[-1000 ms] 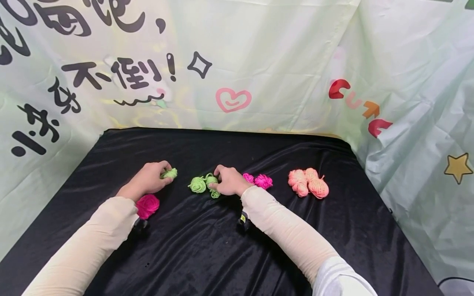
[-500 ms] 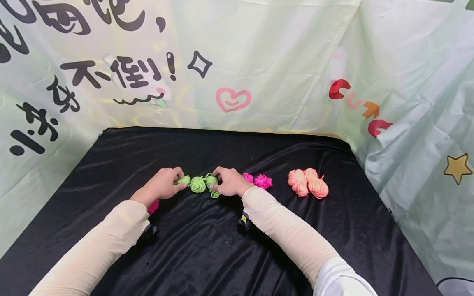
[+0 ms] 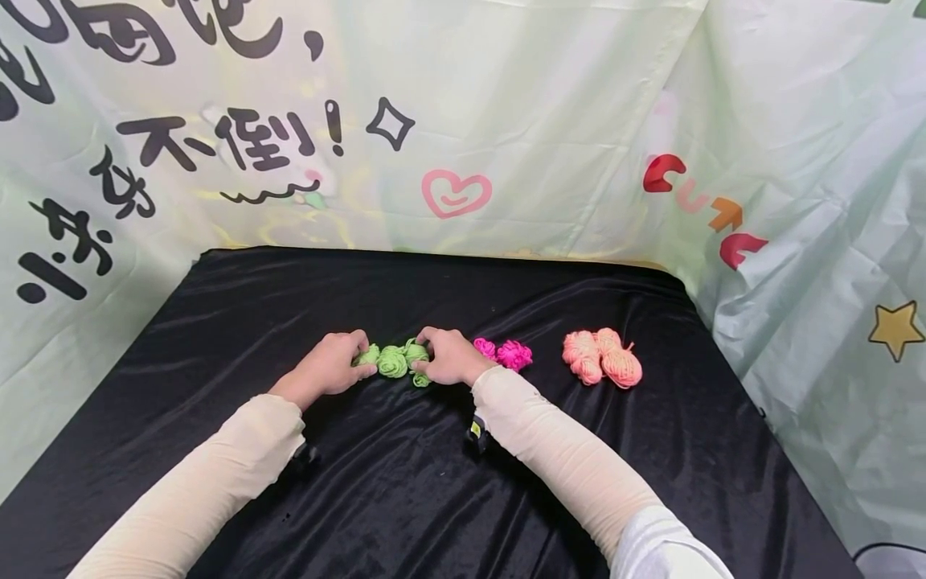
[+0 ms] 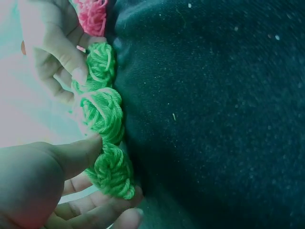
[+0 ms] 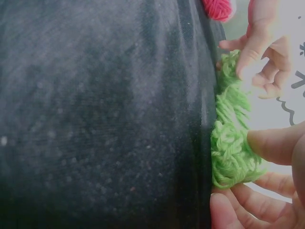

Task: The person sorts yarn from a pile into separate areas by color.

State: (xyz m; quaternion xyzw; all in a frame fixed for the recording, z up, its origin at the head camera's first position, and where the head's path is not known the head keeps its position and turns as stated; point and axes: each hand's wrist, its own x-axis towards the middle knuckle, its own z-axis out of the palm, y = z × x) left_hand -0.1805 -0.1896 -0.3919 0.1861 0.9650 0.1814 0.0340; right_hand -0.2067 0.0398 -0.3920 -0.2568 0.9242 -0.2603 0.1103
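Note:
Three bunches of green yarn lie in a row on the black cloth between my hands. My left hand [image 3: 333, 362] pinches the leftmost green yarn ball [image 4: 114, 174] between thumb and fingers, up against the middle green yarn ball [image 3: 392, 362]. At the other end, the thumb and fingers of my right hand [image 3: 448, 356] curl round the right green yarn ball [image 5: 231, 155]. A small green tuft [image 3: 420, 379] hangs below it. In the left wrist view the three sit end to end with their sides meeting.
Magenta yarn balls [image 3: 514, 355] lie just behind my right wrist. Farther right sits a cluster of peach yarn balls [image 3: 604, 358]. A deep pink yarn ball [image 5: 219, 8], hidden by my left arm in the head view, shows in the right wrist view. Printed curtains [image 3: 564, 137] rise behind the cloth-covered table [image 3: 434, 490].
My left hand has slid right with its green yarn ball until it meets the middle one, which has shifted slightly right. My left arm now covers the deep pink ball. My right hand stays in place.

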